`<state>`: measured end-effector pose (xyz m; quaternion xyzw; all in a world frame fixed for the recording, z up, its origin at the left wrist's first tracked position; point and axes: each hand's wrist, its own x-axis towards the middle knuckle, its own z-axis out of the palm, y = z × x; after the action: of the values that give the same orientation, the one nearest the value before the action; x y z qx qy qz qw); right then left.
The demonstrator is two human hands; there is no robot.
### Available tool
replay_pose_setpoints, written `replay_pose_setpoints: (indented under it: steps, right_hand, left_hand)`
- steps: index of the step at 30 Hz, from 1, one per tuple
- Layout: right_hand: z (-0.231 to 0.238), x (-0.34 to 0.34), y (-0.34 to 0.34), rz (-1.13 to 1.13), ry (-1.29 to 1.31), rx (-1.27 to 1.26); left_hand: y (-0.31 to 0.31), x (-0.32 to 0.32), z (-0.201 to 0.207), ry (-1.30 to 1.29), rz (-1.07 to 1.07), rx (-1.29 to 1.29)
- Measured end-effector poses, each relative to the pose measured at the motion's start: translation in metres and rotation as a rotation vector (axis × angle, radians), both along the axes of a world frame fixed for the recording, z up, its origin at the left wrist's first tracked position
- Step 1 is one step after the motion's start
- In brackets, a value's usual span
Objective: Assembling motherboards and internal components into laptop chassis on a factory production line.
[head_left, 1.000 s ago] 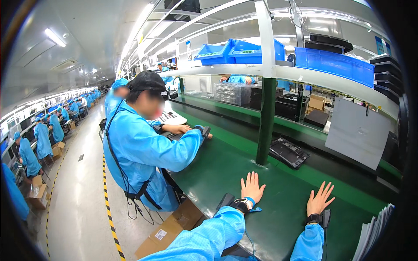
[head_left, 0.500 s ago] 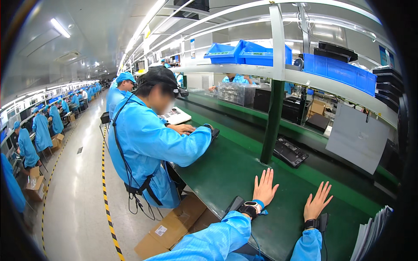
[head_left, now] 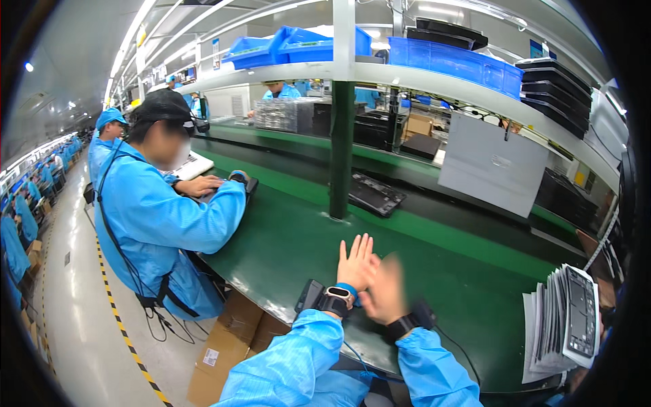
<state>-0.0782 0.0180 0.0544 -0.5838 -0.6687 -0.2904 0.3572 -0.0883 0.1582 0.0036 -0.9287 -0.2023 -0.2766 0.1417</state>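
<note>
head view: left hand [head_left: 354, 266] overlaps right hand [head_left: 388, 293], both open and empty, the latter blurred.

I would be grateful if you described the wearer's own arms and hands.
Light blue sleeves cover both forearms. The bare left hand has a blue band, pale-rimmed watch and dark block at its wrist; the bare right hand, blurred, has a black strap, another block and thin cable.

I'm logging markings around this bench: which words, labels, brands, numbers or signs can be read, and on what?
None can be read.
White label on the cardboard box: too small.
Pale label on the grey panel: too blurred.
Blue-and-white wall sign behind the shelf: too small.
</note>
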Motion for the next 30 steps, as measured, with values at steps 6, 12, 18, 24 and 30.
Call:
replay_pose_setpoints:
  steps: [6, 12, 18, 24, 30]
  right_hand:
    - [0.015, -0.033, 0.019, 0.296, 0.083, -0.261]
    - [0.05, -0.057, 0.048, 0.473, 0.363, -0.571]
    - [0.028, -0.055, 0.065, 0.415, 0.438, -0.587]
    - [0.026, -0.059, 0.065, 0.415, 0.45, -0.39]
    - [0.02, -0.061, 0.069, 0.391, 0.33, -0.216]
  left_hand:
    - [-0.007, 0.001, 0.001, -0.066, -0.039, -0.036]
    - [-0.014, -0.009, 0.007, -0.001, 0.007, -0.014]
    - [-0.02, -0.005, 0.002, 0.007, 0.006, -0.027]
    - [-0.027, -0.014, 0.003, -0.064, 0.07, -0.178]
    - [-0.028, -0.014, -0.002, -0.107, 0.07, -0.376]
